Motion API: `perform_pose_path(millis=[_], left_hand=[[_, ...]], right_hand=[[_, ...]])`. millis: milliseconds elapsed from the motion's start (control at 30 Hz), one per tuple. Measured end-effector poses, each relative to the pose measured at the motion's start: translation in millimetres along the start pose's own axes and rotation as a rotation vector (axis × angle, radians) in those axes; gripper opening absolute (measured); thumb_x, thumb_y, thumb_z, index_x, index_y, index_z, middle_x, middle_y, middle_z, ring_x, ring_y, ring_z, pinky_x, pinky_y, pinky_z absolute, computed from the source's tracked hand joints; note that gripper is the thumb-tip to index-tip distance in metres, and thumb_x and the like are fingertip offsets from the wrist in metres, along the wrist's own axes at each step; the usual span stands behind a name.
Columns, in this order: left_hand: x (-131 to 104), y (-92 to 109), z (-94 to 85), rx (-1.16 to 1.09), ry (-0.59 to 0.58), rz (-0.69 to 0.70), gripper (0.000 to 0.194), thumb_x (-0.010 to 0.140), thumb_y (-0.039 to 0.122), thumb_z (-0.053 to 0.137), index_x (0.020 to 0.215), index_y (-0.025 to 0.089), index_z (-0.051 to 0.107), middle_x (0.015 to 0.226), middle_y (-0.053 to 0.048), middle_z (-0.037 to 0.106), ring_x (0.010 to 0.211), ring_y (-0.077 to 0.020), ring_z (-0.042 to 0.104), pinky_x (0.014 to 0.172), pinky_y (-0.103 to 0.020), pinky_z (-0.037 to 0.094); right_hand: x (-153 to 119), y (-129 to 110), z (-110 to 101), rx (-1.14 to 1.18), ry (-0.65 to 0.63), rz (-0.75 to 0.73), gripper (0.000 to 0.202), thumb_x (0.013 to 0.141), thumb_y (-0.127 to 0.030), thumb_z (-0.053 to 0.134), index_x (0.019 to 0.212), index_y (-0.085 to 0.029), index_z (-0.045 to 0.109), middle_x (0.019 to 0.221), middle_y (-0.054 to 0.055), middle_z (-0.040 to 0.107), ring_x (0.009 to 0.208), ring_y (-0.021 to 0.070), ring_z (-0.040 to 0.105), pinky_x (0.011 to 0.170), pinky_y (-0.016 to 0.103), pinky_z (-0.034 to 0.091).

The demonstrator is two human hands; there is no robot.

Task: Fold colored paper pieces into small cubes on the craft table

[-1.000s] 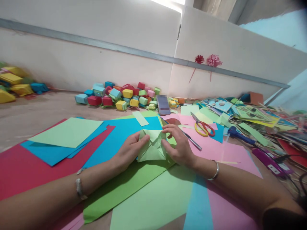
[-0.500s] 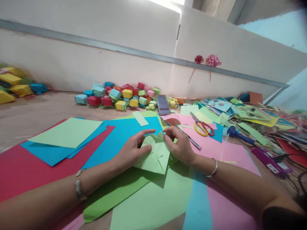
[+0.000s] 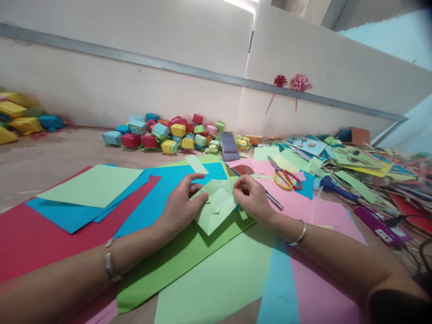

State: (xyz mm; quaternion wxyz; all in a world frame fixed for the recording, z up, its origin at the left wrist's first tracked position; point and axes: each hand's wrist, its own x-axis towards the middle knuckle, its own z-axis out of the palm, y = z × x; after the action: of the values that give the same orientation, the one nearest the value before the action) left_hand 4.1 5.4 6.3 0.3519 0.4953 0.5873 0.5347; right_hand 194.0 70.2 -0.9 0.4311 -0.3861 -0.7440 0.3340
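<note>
A creased light green paper [image 3: 218,208] with small cuts and fold lines is held up between my two hands. At its left edge is my left hand [image 3: 182,204], its thumb on the front face and its fingers curled behind. My right hand [image 3: 251,198] pinches the right corner between thumb and fingertips. Below the paper lie a darker green sheet [image 3: 168,265] and a pale green sheet [image 3: 216,279]. A silver pen [image 3: 275,201], partly hidden by my right hand, rests just beyond it. Scissors [image 3: 286,179] with yellow and red handles lie farther right.
Coloured paper boxes [image 3: 162,135] are piled along the wall, beside a blurred phone-like object [image 3: 229,146]. Cut card and scraps [image 3: 361,159] crowd the right, near a blue glue gun [image 3: 337,189] and a purple power strip [image 3: 380,229]. Stacked sheets [image 3: 94,185] lie left.
The green paper has turned in my hands, its lower corner shifting left. My right fingers have closed in at its right corner, and my left hand has drawn slightly left.
</note>
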Motion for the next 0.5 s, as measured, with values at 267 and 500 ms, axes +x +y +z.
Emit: perform_pose_path(millis=[267, 500], left_hand=[[6.3, -8.3, -2.3, 0.216, -0.017, 0.164, 0.017, 0.069, 0.038, 0.068, 0.075, 0.023, 0.073, 0.084, -0.007, 0.076, 0.085, -0.0279, 0.069, 0.082, -0.038, 0.053], [7.8, -15.0, -4.9, 0.405, -0.118, 0.265, 0.025, 0.076, 0.032, 0.058, 0.087, 0.021, 0.078, 0.096, -0.008, 0.079, 0.092, -0.0270, 0.071, 0.087, -0.040, 0.055]], right_hand=[[-1.0, -4.2, -0.9, -0.200, -0.101, -0.030, 0.004, 0.075, -0.018, 0.056, 0.075, -0.021, 0.054, 0.055, -0.005, 0.048, 0.053, 0.0124, 0.047, 0.056, 0.028, 0.038], [-49.1, -88.6, -26.5, 0.432, -0.465, -0.298, 0.037, 0.099, -0.043, 0.048, 0.068, -0.022, 0.048, 0.066, 0.000, 0.054, 0.064, 0.0128, 0.055, 0.066, 0.028, 0.050]])
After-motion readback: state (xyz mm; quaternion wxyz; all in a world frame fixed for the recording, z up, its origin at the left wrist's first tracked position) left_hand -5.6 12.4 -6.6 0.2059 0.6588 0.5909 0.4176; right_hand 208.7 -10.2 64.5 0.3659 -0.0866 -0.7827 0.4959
